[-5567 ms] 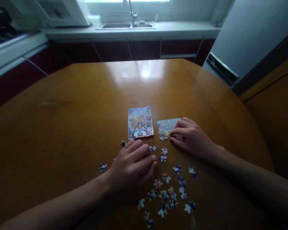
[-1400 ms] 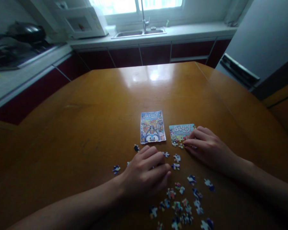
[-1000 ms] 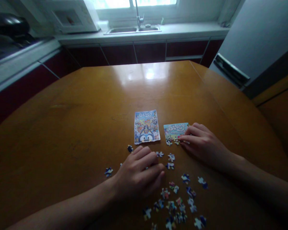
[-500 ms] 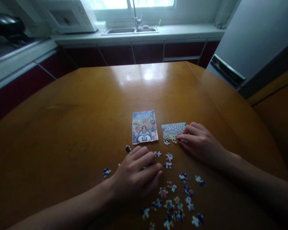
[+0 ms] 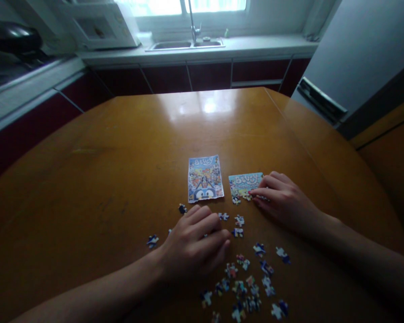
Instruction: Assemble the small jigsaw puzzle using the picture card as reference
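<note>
Fingers (image 5: 267, 193) of the right hand (image 5: 286, 197) are bent, thumb and forefinger drawn together at the near edge of the part-built puzzle (image 5: 244, 182), just right of the picture sheet (image 5: 205, 179); whether they pinch anything cannot be told. The puzzle's top is pale blue with white lettering, crowded with colour below, its near edge jagged with knobs. On the sheet's near side, the left hand (image 5: 197, 240) lies curled, fingers close together, its grip hidden, among loose pieces (image 5: 231, 270) patterned in blue, white and touches of red.
</note>
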Tool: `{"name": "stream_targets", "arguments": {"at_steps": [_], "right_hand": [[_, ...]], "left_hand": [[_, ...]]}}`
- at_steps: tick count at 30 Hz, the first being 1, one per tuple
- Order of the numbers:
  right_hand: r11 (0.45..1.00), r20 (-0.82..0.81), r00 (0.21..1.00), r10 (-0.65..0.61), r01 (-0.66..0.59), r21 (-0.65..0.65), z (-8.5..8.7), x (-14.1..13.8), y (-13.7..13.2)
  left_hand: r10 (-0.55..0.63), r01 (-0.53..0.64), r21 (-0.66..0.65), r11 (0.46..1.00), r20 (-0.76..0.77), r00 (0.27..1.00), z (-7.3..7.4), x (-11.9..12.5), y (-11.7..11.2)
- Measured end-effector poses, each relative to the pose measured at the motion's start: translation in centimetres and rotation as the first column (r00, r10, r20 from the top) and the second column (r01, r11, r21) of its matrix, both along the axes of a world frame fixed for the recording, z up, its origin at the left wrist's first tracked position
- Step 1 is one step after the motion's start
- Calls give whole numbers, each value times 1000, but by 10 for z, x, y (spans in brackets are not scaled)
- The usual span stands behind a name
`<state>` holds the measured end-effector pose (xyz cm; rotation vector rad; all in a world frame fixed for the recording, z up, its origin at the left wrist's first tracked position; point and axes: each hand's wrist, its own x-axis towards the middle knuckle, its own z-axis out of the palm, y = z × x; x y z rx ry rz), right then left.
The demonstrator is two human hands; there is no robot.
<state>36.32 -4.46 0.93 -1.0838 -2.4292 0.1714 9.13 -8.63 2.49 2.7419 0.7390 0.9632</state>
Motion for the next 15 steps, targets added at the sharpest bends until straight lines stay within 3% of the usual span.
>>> {"name": "stream_targets", "arguments": {"at_steps": [15], "right_hand": [[1000,-5,1000,-1,1,-9,1,-1,-1]], "left_hand": [[-3,3,-7,1000,-9,1000,0,0,0]]}}
